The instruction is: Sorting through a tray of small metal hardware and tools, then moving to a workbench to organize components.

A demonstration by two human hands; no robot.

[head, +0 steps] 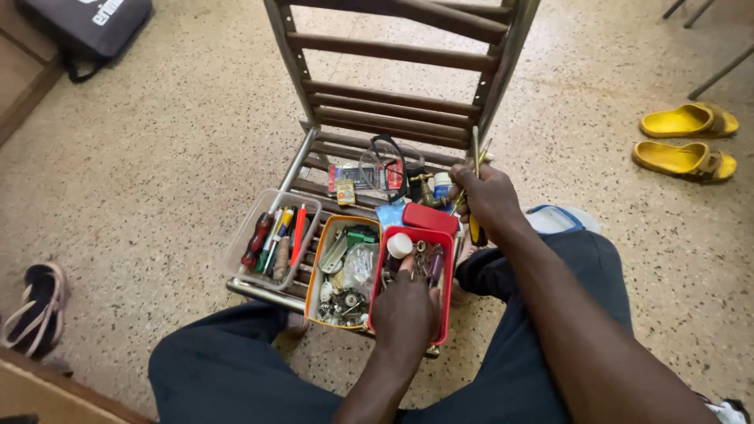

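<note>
Covering the room, speckled terrazzo floor [173, 157] underlies wooden chair [393, 102].

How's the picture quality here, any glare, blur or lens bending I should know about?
Head view: soft, even daylight, faint shadows, no harsh glare on the speckled floor. Wide-angle bending splays the wooden rack toward the edges. The left hand in the red box and the right hand look sharp; small parts blur together.

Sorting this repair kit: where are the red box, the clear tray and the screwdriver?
red box [450, 267], head view, right wall.
clear tray [239, 247], head view, left wall.
screwdriver [475, 145], head view, metal shaft.
</note>
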